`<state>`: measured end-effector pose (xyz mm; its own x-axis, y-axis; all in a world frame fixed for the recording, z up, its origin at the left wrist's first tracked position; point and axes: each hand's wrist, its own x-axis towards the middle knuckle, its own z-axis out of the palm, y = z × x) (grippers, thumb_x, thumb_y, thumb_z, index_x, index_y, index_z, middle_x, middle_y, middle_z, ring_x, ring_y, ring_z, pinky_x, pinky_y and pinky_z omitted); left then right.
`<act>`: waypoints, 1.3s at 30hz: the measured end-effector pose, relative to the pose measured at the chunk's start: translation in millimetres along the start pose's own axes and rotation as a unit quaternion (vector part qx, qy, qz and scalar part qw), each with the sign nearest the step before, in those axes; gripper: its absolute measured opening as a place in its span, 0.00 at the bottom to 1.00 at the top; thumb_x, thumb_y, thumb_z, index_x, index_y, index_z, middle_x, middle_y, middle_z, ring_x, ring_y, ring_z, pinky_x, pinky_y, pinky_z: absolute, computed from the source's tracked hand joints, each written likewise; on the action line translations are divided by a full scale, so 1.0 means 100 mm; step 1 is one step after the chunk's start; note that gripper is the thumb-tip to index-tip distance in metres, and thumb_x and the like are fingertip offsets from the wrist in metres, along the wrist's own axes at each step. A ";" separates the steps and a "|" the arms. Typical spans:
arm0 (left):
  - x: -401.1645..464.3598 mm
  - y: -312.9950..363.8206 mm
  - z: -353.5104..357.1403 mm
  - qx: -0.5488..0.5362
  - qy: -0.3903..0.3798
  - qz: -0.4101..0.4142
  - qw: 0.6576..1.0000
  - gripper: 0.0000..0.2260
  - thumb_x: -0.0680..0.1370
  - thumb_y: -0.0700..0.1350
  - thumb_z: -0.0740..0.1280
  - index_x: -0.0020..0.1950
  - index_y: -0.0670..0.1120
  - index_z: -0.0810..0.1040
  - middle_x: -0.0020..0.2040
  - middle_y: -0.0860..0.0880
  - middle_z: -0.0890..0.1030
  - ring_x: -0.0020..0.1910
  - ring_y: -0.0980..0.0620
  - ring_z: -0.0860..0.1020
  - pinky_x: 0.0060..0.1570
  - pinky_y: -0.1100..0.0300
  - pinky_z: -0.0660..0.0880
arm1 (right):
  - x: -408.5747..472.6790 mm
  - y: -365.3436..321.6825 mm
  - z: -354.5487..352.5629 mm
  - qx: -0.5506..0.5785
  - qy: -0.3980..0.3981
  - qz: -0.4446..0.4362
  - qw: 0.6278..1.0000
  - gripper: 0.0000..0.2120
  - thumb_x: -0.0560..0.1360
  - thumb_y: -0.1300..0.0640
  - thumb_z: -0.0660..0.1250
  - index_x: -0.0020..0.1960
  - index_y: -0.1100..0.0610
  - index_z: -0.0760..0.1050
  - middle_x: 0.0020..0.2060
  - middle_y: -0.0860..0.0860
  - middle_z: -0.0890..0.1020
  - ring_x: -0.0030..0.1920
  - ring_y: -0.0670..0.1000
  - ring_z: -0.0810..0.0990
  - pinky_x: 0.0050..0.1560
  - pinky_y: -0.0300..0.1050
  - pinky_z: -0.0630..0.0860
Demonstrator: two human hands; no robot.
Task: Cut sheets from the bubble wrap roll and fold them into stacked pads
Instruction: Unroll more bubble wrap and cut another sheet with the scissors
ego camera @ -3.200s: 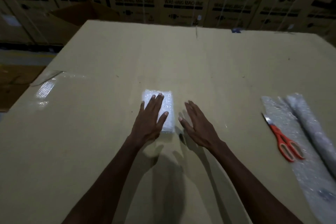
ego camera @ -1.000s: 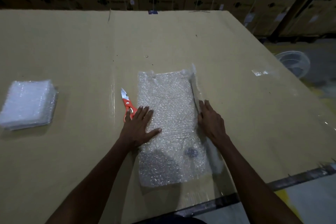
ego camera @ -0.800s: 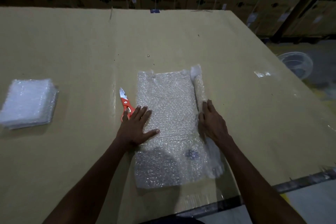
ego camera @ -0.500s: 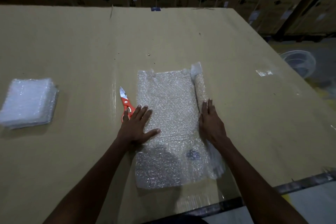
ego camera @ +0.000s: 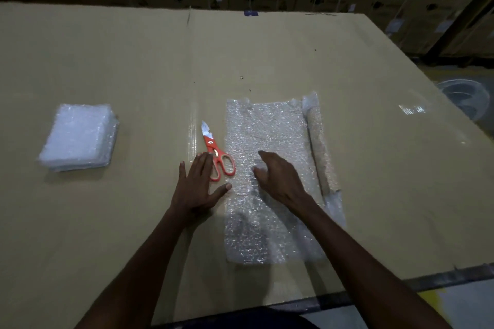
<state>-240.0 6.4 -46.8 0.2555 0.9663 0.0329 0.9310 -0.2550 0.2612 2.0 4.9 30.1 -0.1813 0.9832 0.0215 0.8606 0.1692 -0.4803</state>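
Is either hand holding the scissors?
No, the scissors lie on the table beside the open left hand; the right hand is over the bubble wrap.

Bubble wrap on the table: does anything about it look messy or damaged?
Slightly. The sheet has a ragged far edge with small tufts, and the roll beside it lies a bit askew, its ends frayed. The stacked pads look tidy; the scissors lie closed.
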 end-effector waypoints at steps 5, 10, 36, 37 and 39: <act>-0.21 -0.35 -0.09 0.020 -0.029 -0.023 0.999 0.50 0.72 0.78 0.38 0.82 0.43 0.47 0.82 0.45 0.49 0.81 0.48 0.47 0.76 0.35 0.43 | 0.24 -0.55 0.34 -0.013 -0.040 -0.038 0.998 0.16 0.81 0.53 0.65 0.65 0.59 0.76 0.58 0.59 0.81 0.57 0.63 0.80 0.53 0.53 0.74; -0.27 -0.48 -0.16 -0.003 -0.052 -0.002 0.999 0.51 0.70 0.78 0.34 0.82 0.43 0.47 0.82 0.47 0.46 0.81 0.49 0.44 0.76 0.37 0.42 | 0.47 -0.87 0.59 -0.068 -0.047 0.025 0.996 0.16 0.80 0.48 0.66 0.57 0.61 0.78 0.50 0.61 0.80 0.50 0.64 0.81 0.46 0.51 0.74; -0.40 -0.04 -0.25 -0.032 -0.019 0.038 0.999 0.43 0.77 0.71 0.40 0.80 0.41 0.53 0.82 0.43 0.51 0.81 0.47 0.47 0.75 0.36 0.45 | -0.78 -0.63 -0.07 0.737 0.001 0.259 0.625 0.14 0.68 0.64 0.73 0.51 0.69 0.79 0.43 0.61 0.84 0.39 0.54 0.84 0.41 0.41 0.84; -0.43 0.03 -0.24 -0.030 -0.023 0.043 0.998 0.42 0.78 0.71 0.41 0.80 0.41 0.53 0.82 0.43 0.51 0.81 0.47 0.48 0.75 0.37 0.45 | -0.89 -0.61 -0.07 0.737 0.010 0.261 0.623 0.11 0.70 0.65 0.72 0.52 0.68 0.79 0.42 0.59 0.82 0.37 0.52 0.83 0.39 0.40 0.83; -0.48 0.21 -0.22 -0.025 -0.034 0.056 0.998 0.44 0.77 0.72 0.39 0.80 0.41 0.53 0.82 0.43 0.51 0.81 0.47 0.47 0.75 0.38 0.44 | -1.07 -0.52 -0.06 0.731 0.031 0.268 0.626 0.09 0.72 0.63 0.74 0.51 0.63 0.80 0.41 0.55 0.79 0.32 0.47 0.80 0.33 0.37 0.80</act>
<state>-238.4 -44.6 -21.5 0.3761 0.9266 0.0003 0.8816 -0.3579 0.3076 -20.3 -108.5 57.9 0.0056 0.8804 -0.4743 -0.5747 -0.3853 -0.7220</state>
